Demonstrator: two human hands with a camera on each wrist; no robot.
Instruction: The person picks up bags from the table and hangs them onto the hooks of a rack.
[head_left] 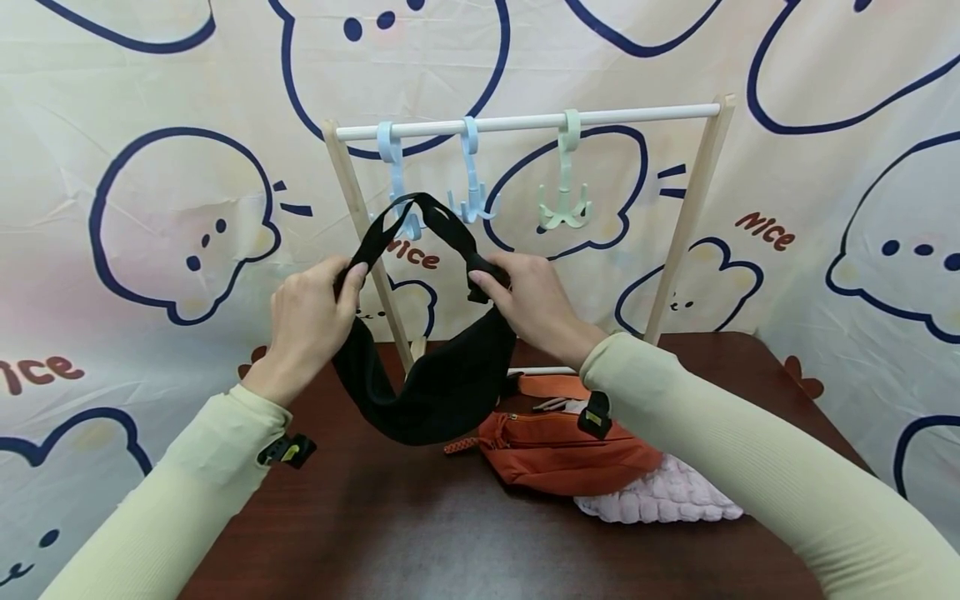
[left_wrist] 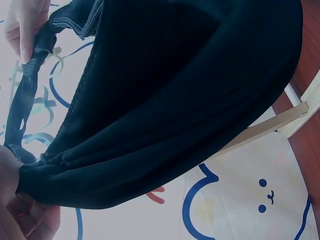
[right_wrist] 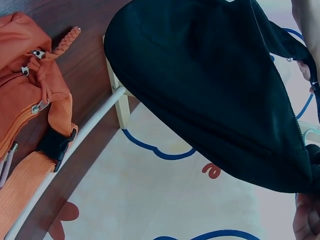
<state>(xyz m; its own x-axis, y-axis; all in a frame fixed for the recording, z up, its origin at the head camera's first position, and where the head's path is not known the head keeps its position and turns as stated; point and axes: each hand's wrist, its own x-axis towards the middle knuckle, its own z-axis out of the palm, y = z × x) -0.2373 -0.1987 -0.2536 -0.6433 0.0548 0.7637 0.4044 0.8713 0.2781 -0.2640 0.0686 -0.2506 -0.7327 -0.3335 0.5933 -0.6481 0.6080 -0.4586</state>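
Observation:
A black cloth shoulder bag (head_left: 431,404) hangs between my two hands in front of a rack. My left hand (head_left: 309,321) grips its left end, where the strap meets the body, with the thumb on top. At the other end, my right hand (head_left: 542,302) pinches the gathered cloth between thumb and fingers. The thin strap (head_left: 444,223) arches up between the hands and overlaps the left blue hook (head_left: 387,147) in the head view. A zipper (left_wrist: 94,19) along the bag's opening shows in the left wrist view.
The rack's white rod (head_left: 637,114) also carries a second blue hook (head_left: 471,143) and a green hook (head_left: 566,162). On the brown table (head_left: 330,533) lie an orange waist bag (head_left: 577,467) and a pale pink puffy cloth item (head_left: 667,497), partly under it.

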